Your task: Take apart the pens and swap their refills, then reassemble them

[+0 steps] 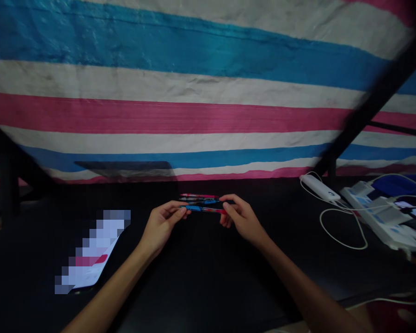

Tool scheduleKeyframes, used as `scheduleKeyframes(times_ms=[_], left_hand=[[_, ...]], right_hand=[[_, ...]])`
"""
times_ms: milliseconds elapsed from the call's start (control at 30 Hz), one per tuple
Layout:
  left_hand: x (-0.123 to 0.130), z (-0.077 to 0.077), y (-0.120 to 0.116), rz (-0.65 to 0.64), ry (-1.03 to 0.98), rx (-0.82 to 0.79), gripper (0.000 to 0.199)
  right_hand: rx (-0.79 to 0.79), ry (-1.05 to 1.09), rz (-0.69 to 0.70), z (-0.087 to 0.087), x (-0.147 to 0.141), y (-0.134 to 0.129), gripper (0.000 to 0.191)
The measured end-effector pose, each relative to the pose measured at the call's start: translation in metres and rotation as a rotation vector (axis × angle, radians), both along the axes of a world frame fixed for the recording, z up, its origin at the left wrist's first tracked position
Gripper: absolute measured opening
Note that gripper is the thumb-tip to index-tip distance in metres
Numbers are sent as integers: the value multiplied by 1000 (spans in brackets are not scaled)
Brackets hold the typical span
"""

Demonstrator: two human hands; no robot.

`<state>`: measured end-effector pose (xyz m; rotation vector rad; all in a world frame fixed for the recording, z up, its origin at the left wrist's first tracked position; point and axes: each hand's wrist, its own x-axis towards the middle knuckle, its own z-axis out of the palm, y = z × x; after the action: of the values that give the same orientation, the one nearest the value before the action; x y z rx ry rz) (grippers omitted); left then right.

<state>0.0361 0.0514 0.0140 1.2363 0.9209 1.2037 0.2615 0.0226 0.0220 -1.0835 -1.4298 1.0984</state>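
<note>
My left hand (161, 224) and my right hand (244, 217) meet over the middle of the black table. Between them a slim pen (208, 210) is held level, blue at its left end and red at its right. Left thumb and fingers pinch the blue end, while the right ones close on the red end. Whether this is one pen or two side by side, I cannot tell. Just behind lie a red pen (197, 196) and a dark pen with a blue part (208, 202); the right index fingertip is close to the blue part, contact unclear.
A lit phone (100, 259), partly blurred out, rests on the black table (194, 286) at left. On the right are a white power bank (319, 187), a power strip (384, 217) and loose white cables (322, 231). Striped sheeting (194, 118) hangs behind, between dark slanted bars (367, 108).
</note>
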Motion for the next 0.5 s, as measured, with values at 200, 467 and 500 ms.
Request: scheduleKeyframes(times_ms=[200,467,500], left_hand=[[-1,1,1,19,-3,-23,20],[-1,0,1,13,15,0,19],[-1,0,1,19,15,1,19]], right_hand=[[122,-27,-42,2,1,-1,40],[96,-76,-27,0,1,-1,41],[130,-90,-32,0,1,-1,43]])
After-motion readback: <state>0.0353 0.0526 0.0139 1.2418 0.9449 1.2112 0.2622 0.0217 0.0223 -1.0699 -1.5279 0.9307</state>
